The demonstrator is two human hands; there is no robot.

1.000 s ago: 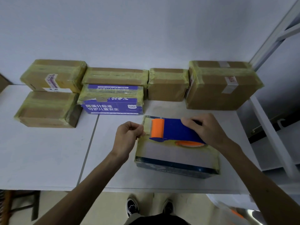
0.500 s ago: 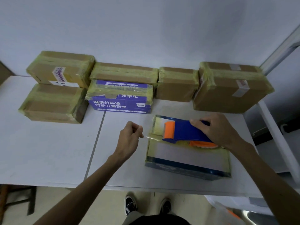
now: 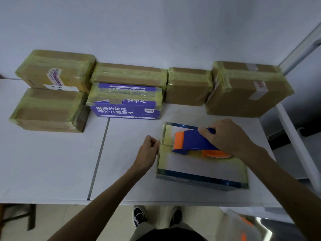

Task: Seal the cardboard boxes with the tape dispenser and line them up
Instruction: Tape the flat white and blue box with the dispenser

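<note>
While we stand at the table (image 3: 52,162) edge, the white-topped box (image 3: 199,166) lies flat on our side, right of the table seam. Our right hand (image 3: 227,138) has its grip wrapped round the blue-orange tape dispenser (image 3: 192,141), which rests on the box top. Our left hand (image 3: 148,150) is at the box's left edge, grip curled, apparently pinching the tape (image 3: 167,140) end; too blurry to confirm. Farther back: five brown taped boxes (image 3: 189,86) and a purple printed box (image 3: 125,108), lined along the wall (image 3: 156,23).

Tape dispenser (image 3: 192,141) handle beneath right hand (image 3: 227,138); contents of left hand (image 3: 147,151) indistinct.
</note>
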